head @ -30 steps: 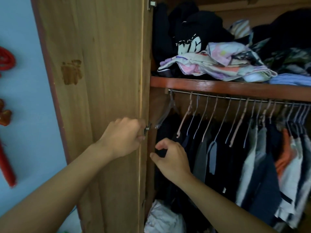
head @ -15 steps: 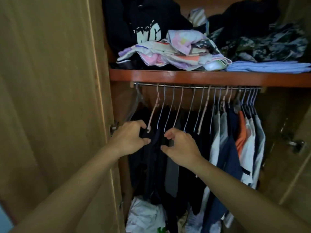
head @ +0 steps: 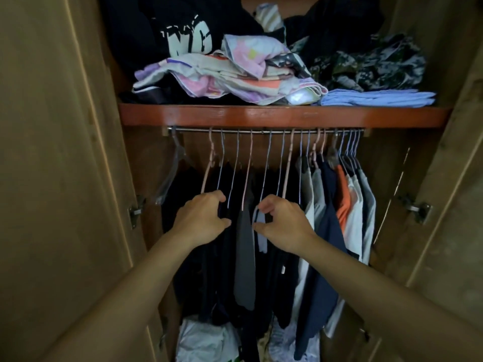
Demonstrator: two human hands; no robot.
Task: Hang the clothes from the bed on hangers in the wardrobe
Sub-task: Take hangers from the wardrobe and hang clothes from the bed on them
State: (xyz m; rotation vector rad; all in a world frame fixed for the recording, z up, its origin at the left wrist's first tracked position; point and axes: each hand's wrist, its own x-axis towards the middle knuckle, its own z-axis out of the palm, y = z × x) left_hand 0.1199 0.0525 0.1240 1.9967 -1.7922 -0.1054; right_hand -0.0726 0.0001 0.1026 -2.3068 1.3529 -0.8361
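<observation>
A person's two hands reach into an open wooden wardrobe (head: 65, 178) among clothes hanging from a metal rail (head: 261, 131) under a reddish shelf (head: 282, 116). The left hand (head: 202, 218) has its fingers curled around the edge of a dark garment (head: 224, 231) at the left of the row, just below the pink and blue hangers (head: 236, 163). The right hand (head: 283, 222), near it on the other side of a grey garment (head: 245, 257), has its fingers bent and thumb drawn in, pinching a pale blue piece of cloth (head: 261, 231); the two hands do not touch. To the right on the same rail hang white, navy and orange clothes (head: 345, 205), packed closely together. A clear plastic hanger (head: 172, 173) hangs at the far left end of the rail. Folded and crumpled clothes (head: 235, 71) are piled on the shelf above, among them a black top with white lettering (head: 188, 40) and a folded blue item (head: 379, 97). White plastic bags (head: 206, 340) lie on the wardrobe floor. Both doors stand open, with a metal hinge (head: 415, 209) showing on the right. The bed is out of view.
</observation>
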